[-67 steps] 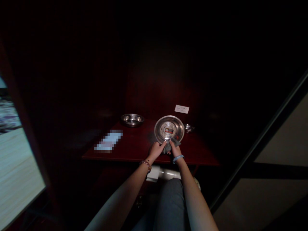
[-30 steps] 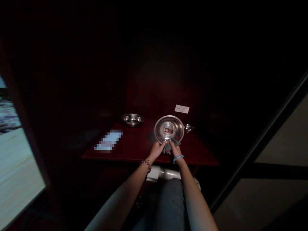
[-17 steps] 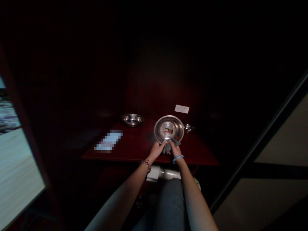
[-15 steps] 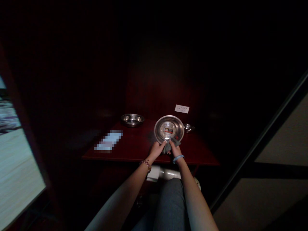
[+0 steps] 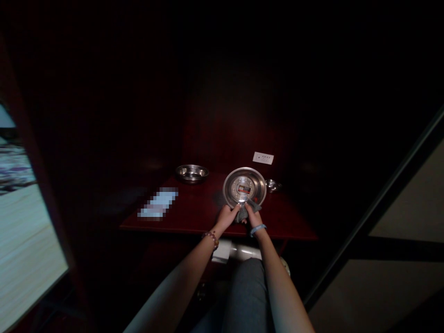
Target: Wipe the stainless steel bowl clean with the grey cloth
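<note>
A round stainless steel basin [image 5: 231, 190] with a label on its middle is tilted up, its inside facing me. My left hand [image 5: 228, 215] grips its near rim, thumb on the inner side. Beside it, my right hand [image 5: 254, 216] is closed round a grey cloth [image 5: 242, 213] and pinches it against the same rim, the thumb on top. The fingers below the rim are mostly hidden.
On the dark red desk [image 5: 194, 210] a second steel basin [image 5: 192, 174] stands at the back left, and a small steel bowl [image 5: 273, 186] at the right. A blurred pale rectangle [image 5: 157, 203] lies left. A white socket panel [image 5: 263, 158] is on the back wall.
The whole view has shifted very slightly. Both hands, the cloth and the tilted basin keep nearly the same pose.
</note>
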{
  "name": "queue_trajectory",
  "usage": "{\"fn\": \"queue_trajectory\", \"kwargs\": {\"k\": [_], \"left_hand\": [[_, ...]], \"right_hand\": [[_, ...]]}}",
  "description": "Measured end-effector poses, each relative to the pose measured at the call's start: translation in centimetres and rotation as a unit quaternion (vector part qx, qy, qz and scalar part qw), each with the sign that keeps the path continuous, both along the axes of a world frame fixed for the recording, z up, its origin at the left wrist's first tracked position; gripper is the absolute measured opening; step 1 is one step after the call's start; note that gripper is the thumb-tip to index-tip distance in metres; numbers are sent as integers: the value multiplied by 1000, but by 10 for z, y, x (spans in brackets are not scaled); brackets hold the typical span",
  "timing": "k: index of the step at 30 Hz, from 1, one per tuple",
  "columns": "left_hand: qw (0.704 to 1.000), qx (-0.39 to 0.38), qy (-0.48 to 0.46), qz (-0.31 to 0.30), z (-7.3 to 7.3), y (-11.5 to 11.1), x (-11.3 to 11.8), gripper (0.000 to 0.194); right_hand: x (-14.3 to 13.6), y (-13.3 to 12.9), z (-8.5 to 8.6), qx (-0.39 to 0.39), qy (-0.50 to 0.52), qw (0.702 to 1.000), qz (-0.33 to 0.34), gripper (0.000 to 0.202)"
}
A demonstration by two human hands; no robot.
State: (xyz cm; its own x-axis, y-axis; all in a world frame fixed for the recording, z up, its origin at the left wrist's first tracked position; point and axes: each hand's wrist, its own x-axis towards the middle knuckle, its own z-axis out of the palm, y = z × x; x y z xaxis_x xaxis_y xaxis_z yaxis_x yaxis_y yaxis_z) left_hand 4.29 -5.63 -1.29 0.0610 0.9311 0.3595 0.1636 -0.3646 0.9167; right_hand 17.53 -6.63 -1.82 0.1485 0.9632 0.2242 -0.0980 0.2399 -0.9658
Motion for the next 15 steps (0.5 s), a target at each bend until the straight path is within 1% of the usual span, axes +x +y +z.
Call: {"fn": "queue_trajectory", "kwargs": {"k": [4, 10, 15], "left_hand": [[1000, 6, 2, -2, 1, -1, 0, 42], [999, 33, 7, -13, -3, 1, -1, 45], [999, 31, 14, -11, -4, 2, -1, 46]], "right_hand": [[-1, -2, 2, -2, 8, 1000, -5, 45], [0, -2, 2, -5, -6, 1000, -13, 44], [0, -1, 1, -6, 4, 1000, -10, 44]]}}
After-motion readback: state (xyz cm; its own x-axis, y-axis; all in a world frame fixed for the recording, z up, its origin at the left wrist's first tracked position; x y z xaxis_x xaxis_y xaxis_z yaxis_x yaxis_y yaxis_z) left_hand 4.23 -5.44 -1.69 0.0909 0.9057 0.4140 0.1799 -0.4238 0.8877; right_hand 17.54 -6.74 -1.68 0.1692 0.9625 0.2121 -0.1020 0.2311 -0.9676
